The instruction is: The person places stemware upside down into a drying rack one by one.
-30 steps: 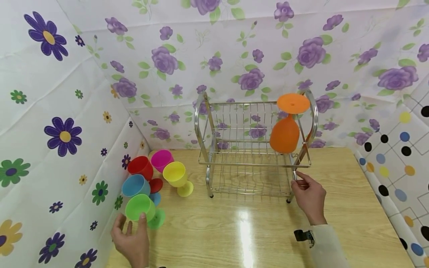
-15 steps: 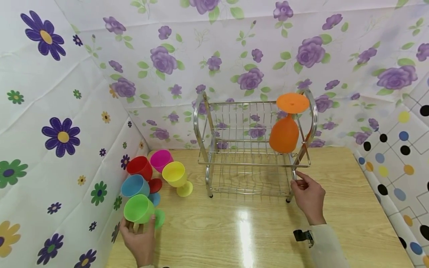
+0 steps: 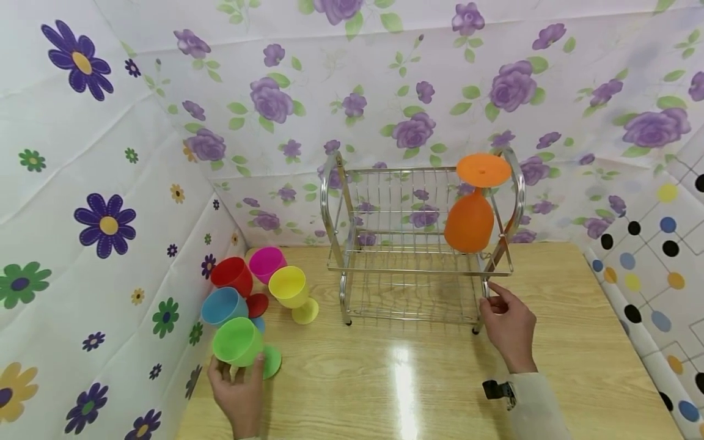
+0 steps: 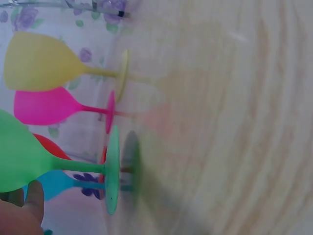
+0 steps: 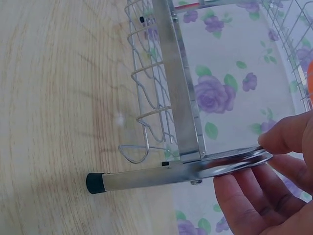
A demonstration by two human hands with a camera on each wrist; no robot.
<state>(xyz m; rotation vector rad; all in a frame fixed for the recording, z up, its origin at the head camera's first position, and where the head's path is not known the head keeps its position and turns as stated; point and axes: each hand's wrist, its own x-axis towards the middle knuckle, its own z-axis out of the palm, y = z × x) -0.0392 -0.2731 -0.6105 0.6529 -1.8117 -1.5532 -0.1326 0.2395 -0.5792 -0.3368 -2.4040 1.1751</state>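
Note:
My left hand [image 3: 239, 388] holds a green plastic goblet [image 3: 238, 342] by its bowl, thumb on one side and fingers on the other. In the left wrist view the goblet's foot [image 4: 112, 170] appears slightly off the table, its shadow apart from it. Behind it stand a blue goblet [image 3: 224, 305], a red goblet [image 3: 231, 275], a pink goblet [image 3: 266, 264] and a yellow goblet [image 3: 288, 287], all upright. My right hand [image 3: 508, 324] pinches the front right leg of a two-tier metal dish rack [image 3: 418, 270]. An orange goblet [image 3: 469, 223] sits upside down on the rack's upper tier, at the right.
The wooden table [image 3: 341, 379] carries the rack and goblets. Patterned sheets hang close on the left [image 3: 132, 275], behind the rack [image 3: 379, 79] and on the right [image 3: 649, 275]. The rack's black-capped leg [image 5: 95, 183] rests near my right hand.
My left hand has closed round the green goblet and shifted it slightly right, away from the blue one. My right hand stays on the rack leg.

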